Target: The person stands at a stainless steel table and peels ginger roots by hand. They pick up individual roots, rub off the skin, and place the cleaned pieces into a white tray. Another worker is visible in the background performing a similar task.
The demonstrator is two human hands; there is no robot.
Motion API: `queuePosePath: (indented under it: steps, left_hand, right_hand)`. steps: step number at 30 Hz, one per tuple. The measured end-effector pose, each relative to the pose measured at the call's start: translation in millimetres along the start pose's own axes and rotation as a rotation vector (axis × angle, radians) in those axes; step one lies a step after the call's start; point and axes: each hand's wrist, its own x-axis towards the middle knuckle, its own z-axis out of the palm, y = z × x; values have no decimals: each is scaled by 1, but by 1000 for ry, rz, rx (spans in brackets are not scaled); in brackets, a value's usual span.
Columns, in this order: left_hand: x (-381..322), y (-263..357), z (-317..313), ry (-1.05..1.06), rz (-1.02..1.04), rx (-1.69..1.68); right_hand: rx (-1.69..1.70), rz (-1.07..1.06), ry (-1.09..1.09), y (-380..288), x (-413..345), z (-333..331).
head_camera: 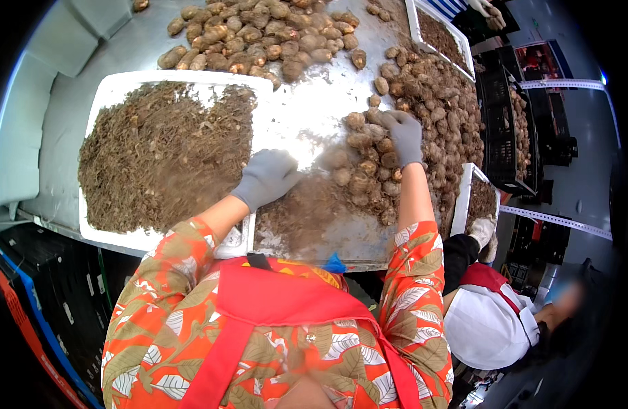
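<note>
My left hand (269, 176), in a grey glove, is at the right rim of a white foam box (263, 97). The box holds brown fibrous husk scraps (160, 153). The hand's fingers are turned away from view, so whether it grips anything is hidden. My right hand (405, 137), gloved alike, is on the near left part of a heap of small hairy taro corms (439, 115). Its curled fingers touch corms, but their grip cannot be made out. More loose corms (367, 168) lie just left of the right wrist.
Another heap of taro corms (258, 38) lies at the metal table's (314, 92) far side. Smaller foam boxes of scraps (444, 36) (481, 199) line the right side. Black crates (500, 117) stand beyond. A co-worker in white (490, 327) is close on my right; another person's gloved hand (490, 13) shows top right.
</note>
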Motion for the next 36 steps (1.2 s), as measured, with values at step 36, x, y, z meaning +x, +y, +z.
queuePosePath:
  steps: [36]
  left_hand:
    - [-6,64,-16,-102,-109,-483]
  right_hand:
    - [84,-268,-81,-28,-217,47]
